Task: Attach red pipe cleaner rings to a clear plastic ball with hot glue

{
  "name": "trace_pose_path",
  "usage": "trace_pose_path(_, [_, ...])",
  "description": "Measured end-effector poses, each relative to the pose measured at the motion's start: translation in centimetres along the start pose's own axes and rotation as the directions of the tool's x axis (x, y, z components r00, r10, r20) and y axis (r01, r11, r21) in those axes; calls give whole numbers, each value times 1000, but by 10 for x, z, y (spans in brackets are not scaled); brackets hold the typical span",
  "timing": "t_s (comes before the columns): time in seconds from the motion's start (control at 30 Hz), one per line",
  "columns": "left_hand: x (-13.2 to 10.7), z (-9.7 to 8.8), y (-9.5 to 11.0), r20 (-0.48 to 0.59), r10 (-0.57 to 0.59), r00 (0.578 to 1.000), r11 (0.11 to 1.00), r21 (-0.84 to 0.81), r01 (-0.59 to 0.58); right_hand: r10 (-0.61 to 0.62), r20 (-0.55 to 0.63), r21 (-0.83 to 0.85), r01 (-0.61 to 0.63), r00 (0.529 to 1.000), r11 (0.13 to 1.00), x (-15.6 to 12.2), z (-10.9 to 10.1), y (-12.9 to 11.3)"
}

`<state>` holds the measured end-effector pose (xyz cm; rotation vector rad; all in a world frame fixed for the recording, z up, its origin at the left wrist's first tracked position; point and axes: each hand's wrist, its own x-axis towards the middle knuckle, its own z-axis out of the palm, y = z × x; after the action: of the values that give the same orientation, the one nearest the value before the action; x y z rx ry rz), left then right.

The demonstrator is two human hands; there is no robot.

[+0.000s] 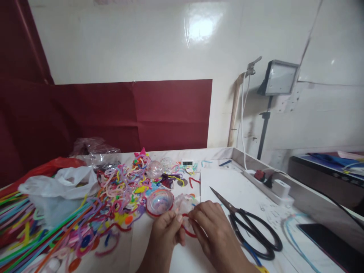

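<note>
Low in the middle of the view, my left hand (167, 231) and my right hand (212, 227) are close together, fingers closed in a pinch. Between them runs a red pipe cleaner (189, 231), bent in a curve. Just beyond the fingertips is a clear, crinkled-looking plastic piece (182, 203); whether the fingers touch it too, I cannot tell. A clear plastic dome (160, 201) with a red rim lies left of it on the table. To the right of my right hand rest large black-handled scissors (251, 229), blades apart.
Curled pipe cleaners (119, 189) and small craft pieces are heaped at left, with long straight pipe cleaners (54, 235) and a white plastic bag (62, 185). Clear balls (154, 169) stand behind. A phone (330, 242) and a power strip (269, 187) are at right.
</note>
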<state>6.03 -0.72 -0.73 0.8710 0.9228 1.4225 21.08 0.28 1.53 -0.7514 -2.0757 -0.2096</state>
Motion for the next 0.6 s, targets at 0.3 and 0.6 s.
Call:
trace_pose_path(0.3, [1,1,-1,21,37,999,984,172,-40,33,118,118,-47,992,992,3,3,-2])
trace_pose_path(0.6, [3,-1,-5,96,-25,995,988,157,10,96,266,220,-157,959,963,5,-4,5])
